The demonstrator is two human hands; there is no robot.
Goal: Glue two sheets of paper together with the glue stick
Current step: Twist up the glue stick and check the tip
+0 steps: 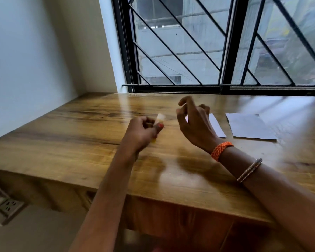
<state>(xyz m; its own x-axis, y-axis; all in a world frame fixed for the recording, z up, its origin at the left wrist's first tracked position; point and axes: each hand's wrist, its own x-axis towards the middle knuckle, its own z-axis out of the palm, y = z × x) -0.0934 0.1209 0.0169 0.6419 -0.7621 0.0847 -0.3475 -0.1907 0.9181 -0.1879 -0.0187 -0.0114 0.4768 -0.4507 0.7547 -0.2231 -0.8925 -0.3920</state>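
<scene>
My left hand (pixel 141 132) is closed around a small glue stick (pixel 159 121), whose pale, blurred top end points up and to the right above my fingers. My right hand (pixel 195 122) hovers just right of it with fingers spread and curled, holding nothing. Two white sheets of paper lie flat on the wooden desk (pixel 80 135): one sheet (pixel 216 127) is partly hidden behind my right hand, the other sheet (pixel 249 127) lies further right, a narrow gap between them.
A barred window (pixel 216 44) runs along the desk's far edge. A white wall (pixel 25 60) closes the left side. The desk's near edge drops off at the lower left, where a wall socket (pixel 9 207) sits below.
</scene>
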